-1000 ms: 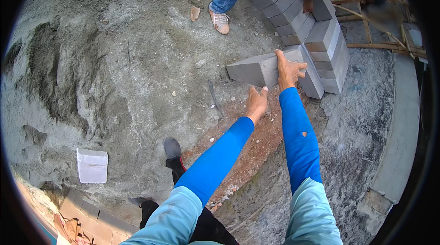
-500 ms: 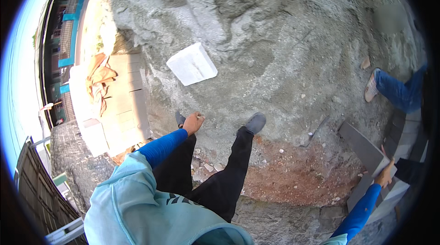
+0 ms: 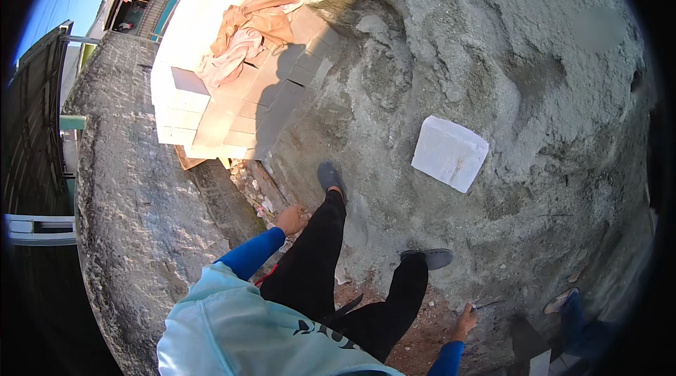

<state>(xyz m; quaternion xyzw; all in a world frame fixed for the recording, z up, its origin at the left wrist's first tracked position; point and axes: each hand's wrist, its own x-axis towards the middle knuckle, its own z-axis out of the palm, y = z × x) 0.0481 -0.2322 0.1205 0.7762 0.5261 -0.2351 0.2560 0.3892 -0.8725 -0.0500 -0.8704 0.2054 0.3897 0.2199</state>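
Head view looks down on a wide grey sandy ground [image 3: 493, 59]. At upper left stands a stack of pale blocks [image 3: 225, 94] with an orange cloth [image 3: 253, 24] draped on top. One loose white block [image 3: 449, 153] lies flat on the sand, well apart from both hands. Left hand [image 3: 291, 220] hangs beside the black trouser leg, fingers loosely curled, holding nothing. Right hand [image 3: 465, 321] is low at the edge; whether it grips anything I cannot tell.
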